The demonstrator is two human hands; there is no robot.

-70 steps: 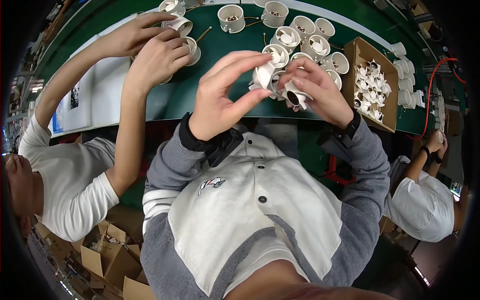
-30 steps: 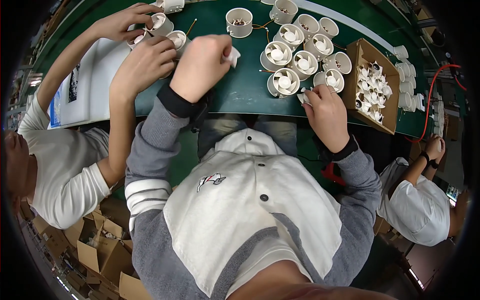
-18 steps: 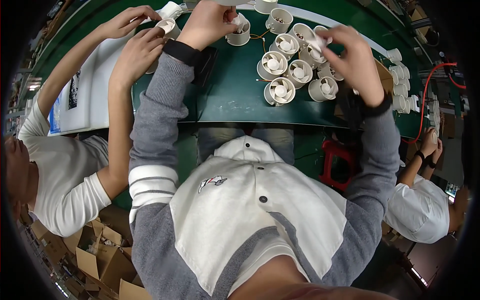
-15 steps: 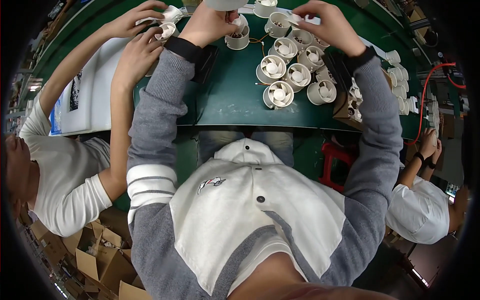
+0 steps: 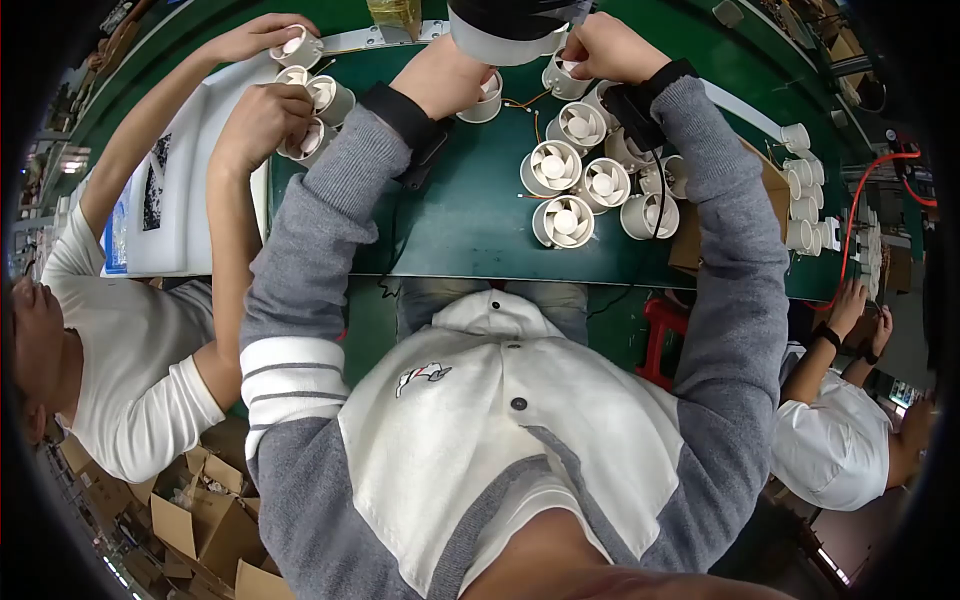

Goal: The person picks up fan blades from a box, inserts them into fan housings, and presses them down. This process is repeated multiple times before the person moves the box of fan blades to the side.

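Note:
My left hand [image 5: 443, 78] is closed at the mouth of a white round fan housing [image 5: 482, 108], its fingertips on a white fan wheel at the rim; the round black-and-white object overhead partly hides them. Slightly to the right, my right hand [image 5: 612, 50] pinches another white fan wheel [image 5: 570, 66] at the opening of a second housing [image 5: 566, 86]. Several white fans with their bladed wheels showing stand nearer me, among them one fan [image 5: 563, 221] at the front of the group. Thin wires [image 5: 524, 104] with small connectors come off the housings.
A black-and-white round object [image 5: 510, 35] hangs above my hands. At left, a co-worker's hands [image 5: 272, 118] handle more white housings [image 5: 332, 98]. A cardboard box [image 5: 776, 206] stands by my right forearm. More white housings [image 5: 803, 208] and a red hose [image 5: 853, 205] lie farther right.
My right hand has moved left and brought its fan wheel to a housing. My left hand stays at its housing. The co-worker's hands have shifted among the housings, and the view has tilted slightly.

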